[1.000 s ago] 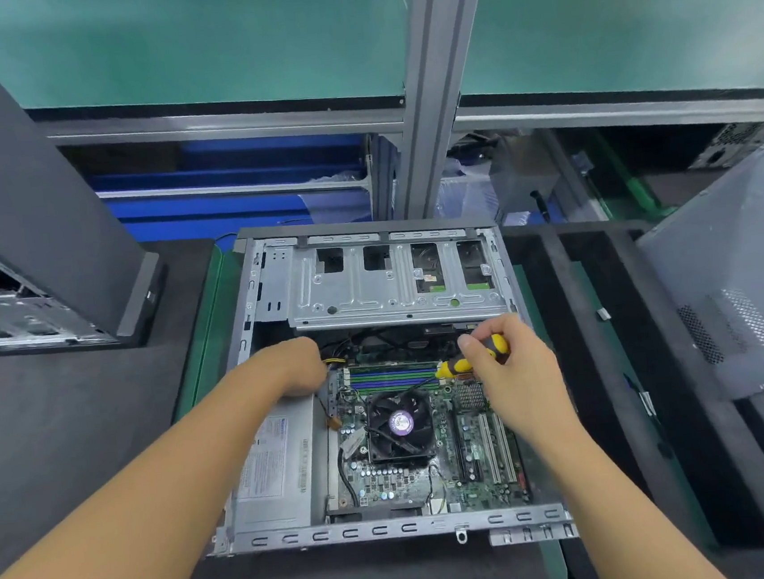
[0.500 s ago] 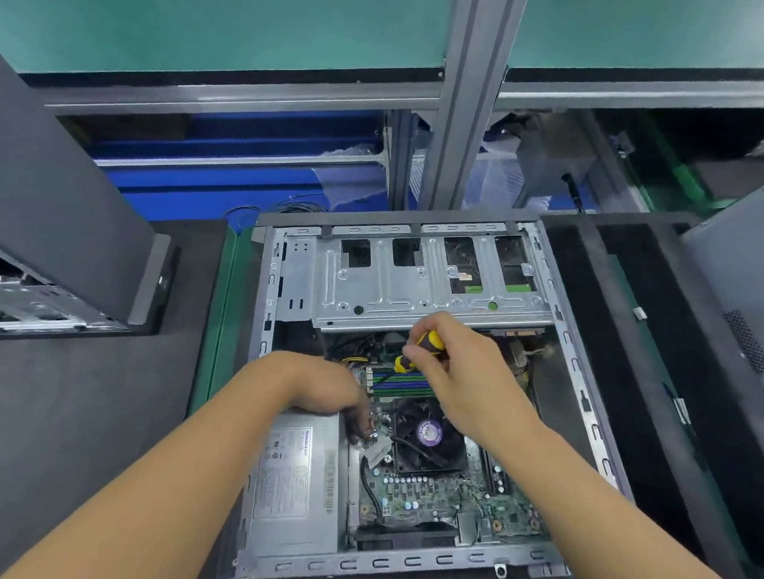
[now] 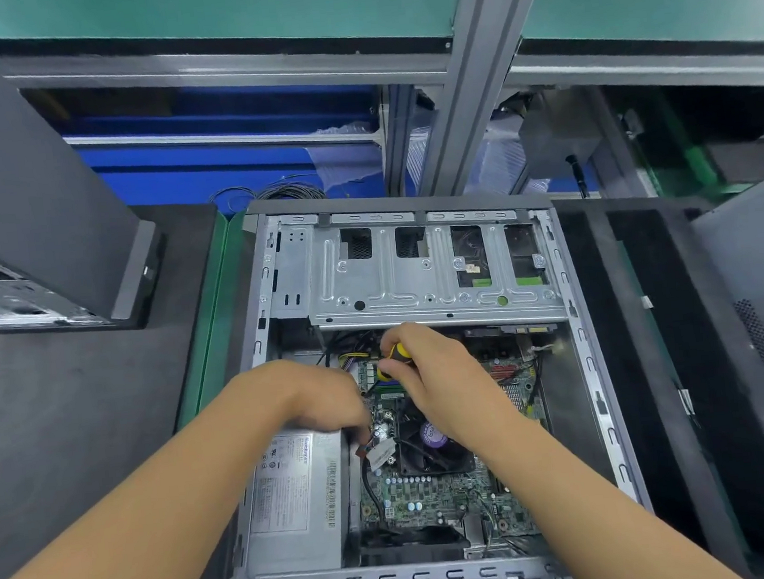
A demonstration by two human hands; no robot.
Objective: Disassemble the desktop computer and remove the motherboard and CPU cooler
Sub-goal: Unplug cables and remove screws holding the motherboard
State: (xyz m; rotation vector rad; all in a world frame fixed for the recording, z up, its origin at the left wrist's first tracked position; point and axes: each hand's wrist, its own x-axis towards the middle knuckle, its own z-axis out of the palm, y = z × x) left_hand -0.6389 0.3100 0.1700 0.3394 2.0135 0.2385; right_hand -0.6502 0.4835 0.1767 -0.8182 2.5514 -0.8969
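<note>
**Both hands down inside the open case**

Open desktop case [image 3: 271, 272] laid flat on the dark bench mat [image 3: 79, 411], side panel off, interior facing up. Motherboard [image 3: 437, 494] seated on the case floor, right of the grey power supply [image 3: 297, 498], which filled the near-left corner hard against the left wall. CPU cooler [image 3: 428, 448] mounted on the board near its middle, fan upward, partly covered by the right wrist.

Right hand [image 3: 444, 376] clenched around a yellow-and-black screwdriver [image 3: 393, 358], handle poking out above the knuckles, shaft angled down toward the board's far-left corner; tip too small to make out. Left hand [image 3: 321, 402] curled just beside it, fingertips pressed down among the cables [image 3: 367, 449] between power supply and cooler; grasped or merely touching, could not be told.

Little room there: drive cage [image 3: 417, 286] overhanging the far edge of the board directly above the knuckles, power supply crowding the left. More open space along the right wall [image 3: 601, 408], bare case floor beside the board. Another case [image 3: 38, 229] standing well apart at the left, a grey panel [image 3: 763, 299] leaning at the right, clear of the rim.
</note>
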